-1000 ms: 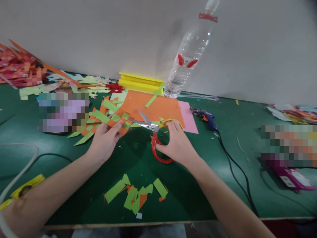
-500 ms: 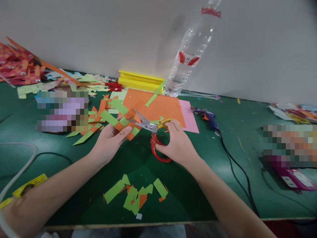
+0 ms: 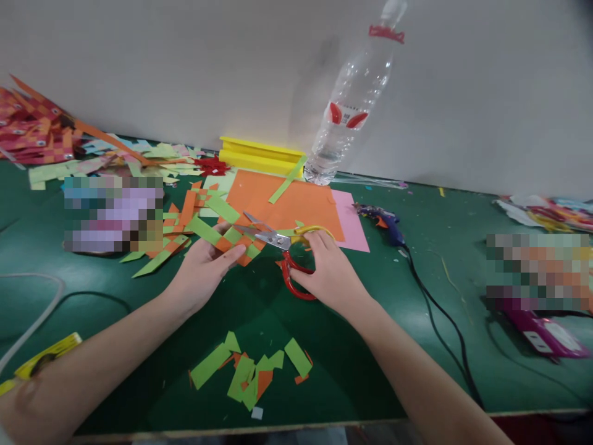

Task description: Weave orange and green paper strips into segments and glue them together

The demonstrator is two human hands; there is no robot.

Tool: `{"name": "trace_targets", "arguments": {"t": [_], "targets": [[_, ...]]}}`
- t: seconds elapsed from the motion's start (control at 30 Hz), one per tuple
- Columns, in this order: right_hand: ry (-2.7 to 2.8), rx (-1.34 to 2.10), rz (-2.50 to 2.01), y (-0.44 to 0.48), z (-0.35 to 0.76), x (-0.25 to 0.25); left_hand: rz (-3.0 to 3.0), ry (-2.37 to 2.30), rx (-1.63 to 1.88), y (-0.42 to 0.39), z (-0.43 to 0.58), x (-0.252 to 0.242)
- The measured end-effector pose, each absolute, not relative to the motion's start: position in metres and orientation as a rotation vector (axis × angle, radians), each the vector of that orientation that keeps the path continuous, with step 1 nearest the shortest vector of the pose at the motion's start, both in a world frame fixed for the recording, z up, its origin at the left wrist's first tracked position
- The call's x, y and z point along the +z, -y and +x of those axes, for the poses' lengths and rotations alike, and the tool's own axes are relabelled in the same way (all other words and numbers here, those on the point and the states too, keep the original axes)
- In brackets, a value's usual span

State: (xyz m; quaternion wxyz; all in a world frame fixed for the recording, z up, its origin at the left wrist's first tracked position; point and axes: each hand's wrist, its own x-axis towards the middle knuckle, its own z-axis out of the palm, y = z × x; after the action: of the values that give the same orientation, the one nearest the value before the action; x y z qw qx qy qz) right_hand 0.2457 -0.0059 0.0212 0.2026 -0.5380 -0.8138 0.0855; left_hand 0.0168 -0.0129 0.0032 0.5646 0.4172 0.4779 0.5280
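Note:
My left hand (image 3: 200, 272) pinches a woven piece of green and orange paper strips (image 3: 221, 230) and holds it just above the green table (image 3: 393, 346). My right hand (image 3: 330, 272) grips scissors (image 3: 286, 247) with one yellow and one red handle loop. The scissor blades point left and are nearly closed on the right edge of the woven piece. A pile of cut green and orange paper scraps (image 3: 252, 371) lies on the table in front of me, below both hands.
An orange sheet (image 3: 290, 201) and a pink sheet (image 3: 352, 219) lie behind the hands. A yellow holder (image 3: 262, 156) and a clear plastic bottle (image 3: 352, 105) stand by the wall. A blue glue gun (image 3: 384, 219) with a black cord (image 3: 440, 321) lies right. Paper strips and woven pieces litter the left.
The scissor blades, wide open a second ago, have closed onto the woven piece. My left hand shifted the woven piece slightly right toward the blades.

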Motion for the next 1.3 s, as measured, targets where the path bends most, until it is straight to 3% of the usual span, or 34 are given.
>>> {"name": "trace_targets", "arguments": {"t": [0.83,1.13,1.3], "targets": [[2.014,0.407,-1.439,0.004,0.249,0.019,0.771,-1.060,1.271,0.011,0.019,0.010],[1.408,1.136,-1.282,-0.003,0.252,0.029,0.768,-1.066,1.286,0.009,0.017,0.007],[1.216,1.367,-1.146,-0.003,0.254,0.040,0.736,-1.056,1.335,0.010,0.016,0.010]]}}
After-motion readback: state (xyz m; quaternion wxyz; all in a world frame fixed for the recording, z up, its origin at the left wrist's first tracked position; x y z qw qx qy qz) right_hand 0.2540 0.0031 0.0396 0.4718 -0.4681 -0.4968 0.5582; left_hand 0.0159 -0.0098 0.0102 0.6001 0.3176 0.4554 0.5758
